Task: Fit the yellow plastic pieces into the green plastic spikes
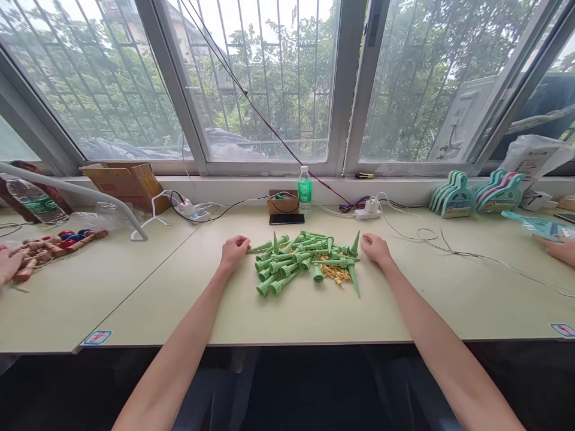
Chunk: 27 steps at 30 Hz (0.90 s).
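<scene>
A pile of green plastic watering spikes (294, 258), pointed at one end and with ribbed open collars at the other, lies on the table in front of me. Small yellow plastic pieces (336, 273) are heaped among and beneath them, partly hidden. My left hand (233, 250) rests on the table at the pile's left edge, its fingers curled in, close to a spike tip. On the opposite side, my right hand (376, 246) also rests with bent fingers, just right of an upright spike (355, 243). Neither hand shows anything held.
Behind the pile are a black phone (286, 219), a small cardboard box (282, 205) and a green-labelled bottle (304, 188). Cables and a power strip (368, 211) run along the back. Other people's hands work at left, by wooden pieces (67, 242), and right, holding a blue item (536, 224).
</scene>
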Each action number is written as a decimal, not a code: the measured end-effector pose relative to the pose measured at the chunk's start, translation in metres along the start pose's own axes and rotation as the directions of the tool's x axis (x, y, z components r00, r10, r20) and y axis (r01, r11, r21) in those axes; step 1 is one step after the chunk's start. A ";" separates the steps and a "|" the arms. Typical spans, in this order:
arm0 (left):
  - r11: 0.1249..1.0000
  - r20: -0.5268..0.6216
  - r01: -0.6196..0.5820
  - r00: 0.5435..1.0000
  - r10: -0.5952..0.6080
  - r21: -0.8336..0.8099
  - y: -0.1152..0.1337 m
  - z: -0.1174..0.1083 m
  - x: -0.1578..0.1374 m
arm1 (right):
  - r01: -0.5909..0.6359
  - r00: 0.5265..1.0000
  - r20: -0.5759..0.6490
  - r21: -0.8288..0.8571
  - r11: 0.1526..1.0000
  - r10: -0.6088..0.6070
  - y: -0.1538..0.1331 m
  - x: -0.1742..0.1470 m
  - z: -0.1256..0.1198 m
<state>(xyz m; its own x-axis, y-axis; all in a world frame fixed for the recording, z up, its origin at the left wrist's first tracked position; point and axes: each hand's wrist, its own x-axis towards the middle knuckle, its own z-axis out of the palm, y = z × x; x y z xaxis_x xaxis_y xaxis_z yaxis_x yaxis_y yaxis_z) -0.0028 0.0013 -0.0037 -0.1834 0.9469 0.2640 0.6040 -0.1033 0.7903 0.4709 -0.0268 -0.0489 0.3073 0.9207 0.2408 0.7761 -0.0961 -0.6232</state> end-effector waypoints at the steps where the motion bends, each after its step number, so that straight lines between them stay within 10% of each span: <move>1: 1.000 -0.001 -0.001 1.000 0.001 0.000 0.000 0.000 0.000 | 0.000 1.000 0.000 0.000 1.000 0.000 0.000 0.000 0.000; 27: 1.000 -0.008 -0.001 1.000 0.001 -0.002 0.004 0.000 -0.001 | 0.011 1.000 0.000 -0.008 1.000 -0.011 0.002 0.001 -0.001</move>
<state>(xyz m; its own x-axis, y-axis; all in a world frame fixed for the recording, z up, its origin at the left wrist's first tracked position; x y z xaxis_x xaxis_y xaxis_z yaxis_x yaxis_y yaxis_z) 0.0000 0.0001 -0.0010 -0.1894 0.9443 0.2690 0.6027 -0.1045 0.7911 0.4730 -0.0260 -0.0492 0.2985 0.9218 0.2474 0.7839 -0.0890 -0.6144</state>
